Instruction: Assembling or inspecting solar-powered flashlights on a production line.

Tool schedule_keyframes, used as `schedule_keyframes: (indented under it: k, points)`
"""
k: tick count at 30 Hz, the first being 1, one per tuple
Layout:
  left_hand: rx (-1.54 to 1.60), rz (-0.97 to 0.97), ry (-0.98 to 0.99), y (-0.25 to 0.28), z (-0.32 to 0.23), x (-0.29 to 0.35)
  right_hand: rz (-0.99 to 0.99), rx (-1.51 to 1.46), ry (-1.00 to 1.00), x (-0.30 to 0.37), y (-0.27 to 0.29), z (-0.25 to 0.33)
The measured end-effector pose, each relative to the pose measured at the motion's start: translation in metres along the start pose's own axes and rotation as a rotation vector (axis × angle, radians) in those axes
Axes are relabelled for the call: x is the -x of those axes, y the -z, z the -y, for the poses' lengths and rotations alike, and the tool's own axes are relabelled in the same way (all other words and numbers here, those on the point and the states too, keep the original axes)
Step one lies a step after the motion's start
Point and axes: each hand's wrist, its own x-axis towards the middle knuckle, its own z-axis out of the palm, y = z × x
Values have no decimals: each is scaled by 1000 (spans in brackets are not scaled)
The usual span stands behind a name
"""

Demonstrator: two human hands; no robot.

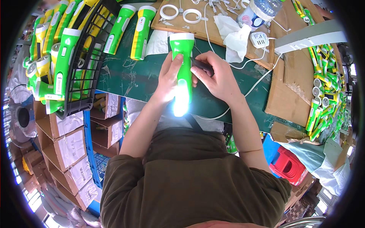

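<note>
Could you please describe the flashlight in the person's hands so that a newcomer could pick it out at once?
Start from the dark green tabletop and find the left hand near its front edge. It grips a green flashlight with a white head at the far end. Unlike the two flashlights beside the black basket, its near end glows bright white.

A scuffed green surface [129, 81] stretches across the space. At left, open cardboard boxes [46, 123] rise in a stack beside a blue frame [88, 133], with a round fan [23, 116] farther out. Bright, window-like panes [35, 202] glow near the outer edge; their details are blurred.
</note>
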Motion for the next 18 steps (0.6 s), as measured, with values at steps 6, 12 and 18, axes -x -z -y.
schedule_keyframes:
  k: [6, 12, 18]
  points:
    - [-86, -22, 45, -5, -5, 1, 39, 18, -46, 0, 3, 3]
    - [-59, -97, 61, -7, -6, 2, 17, -30, -27, 0, -2, 1]
    - [38, 34, 15, 2, 4, -1, 18, -54, -75, -1, -2, -2]
